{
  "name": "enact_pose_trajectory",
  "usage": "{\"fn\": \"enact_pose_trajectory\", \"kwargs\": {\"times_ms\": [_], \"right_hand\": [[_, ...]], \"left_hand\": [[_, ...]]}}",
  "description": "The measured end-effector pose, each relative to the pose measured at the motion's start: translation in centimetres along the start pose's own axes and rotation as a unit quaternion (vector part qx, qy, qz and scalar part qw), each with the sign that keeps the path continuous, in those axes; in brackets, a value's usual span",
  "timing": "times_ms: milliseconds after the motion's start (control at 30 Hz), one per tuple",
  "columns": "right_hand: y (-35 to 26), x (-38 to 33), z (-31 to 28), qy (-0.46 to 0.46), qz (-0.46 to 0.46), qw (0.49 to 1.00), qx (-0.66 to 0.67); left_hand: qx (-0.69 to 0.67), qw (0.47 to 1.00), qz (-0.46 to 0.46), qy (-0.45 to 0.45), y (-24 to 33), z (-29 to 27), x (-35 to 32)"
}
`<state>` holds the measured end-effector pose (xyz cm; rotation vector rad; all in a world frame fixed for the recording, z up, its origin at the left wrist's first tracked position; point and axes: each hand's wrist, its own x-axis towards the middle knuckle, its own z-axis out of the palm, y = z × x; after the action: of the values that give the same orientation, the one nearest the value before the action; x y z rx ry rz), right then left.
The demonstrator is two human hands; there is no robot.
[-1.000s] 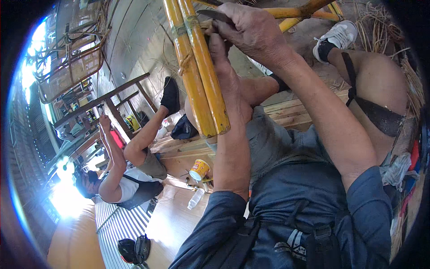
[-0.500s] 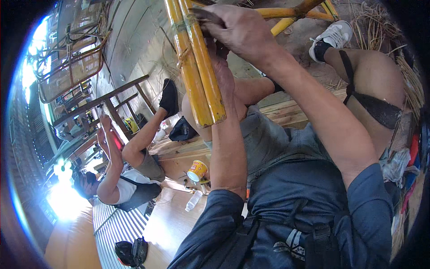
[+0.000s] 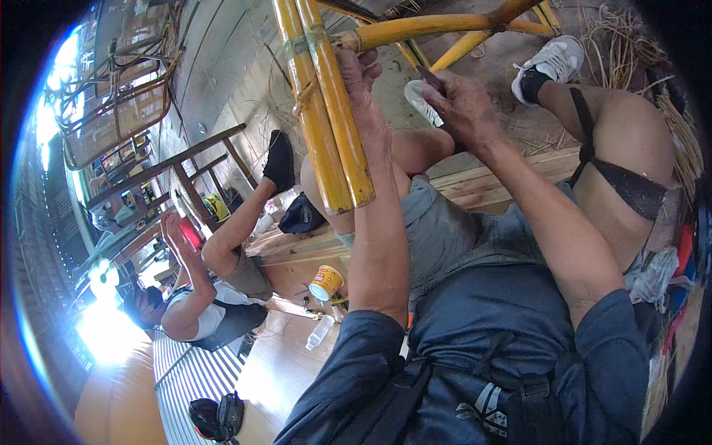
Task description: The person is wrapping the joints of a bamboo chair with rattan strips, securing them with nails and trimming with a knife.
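Two glossy yellow bamboo poles [image 3: 317, 111] stand side by side in front of me, bound with a strip partway down. A curved yellow crosspiece [image 3: 423, 28] meets them near the top. My left hand [image 3: 363, 93] is up against the right-hand pole, just below that joint. Its fingers are curled; what they pinch is hidden. To the right and apart from the poles, my right hand [image 3: 466, 110] is closed around a dark, knife-like blade [image 3: 429, 77], whose tip points up and left.
At left another person [image 3: 194, 304] sits with raised hands near a red object. Beyond stand a dark wooden frame [image 3: 178, 163] and bamboo chairs [image 3: 119, 111]. A yellow tub [image 3: 326, 282] and plastic bottle [image 3: 321, 332] lie between us. Loose fibre strips [image 3: 619, 44] litter the far right.
My right hand has moved from the top of the poles down and right with the blade, uncovering the joint and my left hand. The other person's hands have lowered slightly.
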<state>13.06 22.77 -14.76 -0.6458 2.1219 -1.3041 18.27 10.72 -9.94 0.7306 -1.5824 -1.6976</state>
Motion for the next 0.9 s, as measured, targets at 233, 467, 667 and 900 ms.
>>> {"fn": "enact_pose_trajectory", "kwargs": {"times_ms": [233,467,667,900], "right_hand": [[1.0,0.6,0.7,0.009,0.048,0.998,0.031],[2.2,-0.4,-0.3,-0.087,0.125,0.986,0.068],[2.8,-1.2,-0.5,-0.101,0.148,0.96,0.213],[2.6,-0.6,-1.6,-0.061,0.154,0.956,0.243]], "left_hand": [[-0.148,0.988,-0.052,0.012,-0.1,-0.9,-0.6],[-0.183,0.978,-0.044,0.093,-0.3,0.1,-0.9],[-0.474,0.863,-0.174,-0.014,0.2,-0.4,-0.2],[-0.639,0.698,-0.289,-0.147,0.0,-3.0,1.5]]}}
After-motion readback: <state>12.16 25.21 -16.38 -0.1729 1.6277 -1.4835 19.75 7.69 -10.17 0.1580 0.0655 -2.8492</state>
